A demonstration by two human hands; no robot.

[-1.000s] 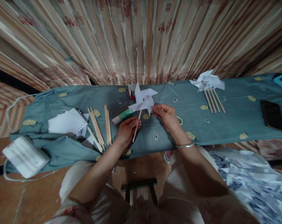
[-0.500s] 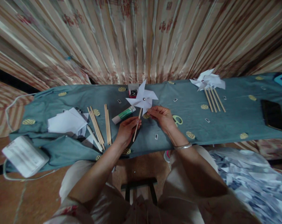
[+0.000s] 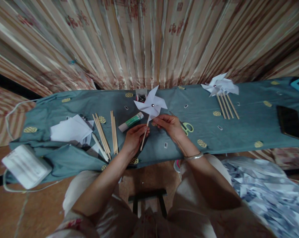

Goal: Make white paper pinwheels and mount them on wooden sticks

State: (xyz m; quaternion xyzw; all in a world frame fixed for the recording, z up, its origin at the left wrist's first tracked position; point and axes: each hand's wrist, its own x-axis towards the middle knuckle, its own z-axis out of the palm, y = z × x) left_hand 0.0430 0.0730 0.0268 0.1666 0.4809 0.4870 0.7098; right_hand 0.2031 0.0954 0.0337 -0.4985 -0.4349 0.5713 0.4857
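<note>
My left hand is closed round the wooden stick of a white paper pinwheel, which has a shiny pin at its centre. The stick leans with its top to the right. Just below the blades on the right is my right hand, its thumb and fingers drawn together close to the lower blade; whether they pinch anything is hidden. A green and white glue stick lies left of the pinwheel. Behind the blades stands a small open box of pins. Scissors with light green handles lie beside my right hand.
Loose wooden sticks and white paper sheets lie on the left. Several pinwheels are stacked at the right, near a black phone. A white box with a cable sits at the left edge; a curtain hangs behind.
The pinwheel's blades have turned slightly clockwise. My right hand has shifted a little left and down from the blade tip, and more of the scissors shows.
</note>
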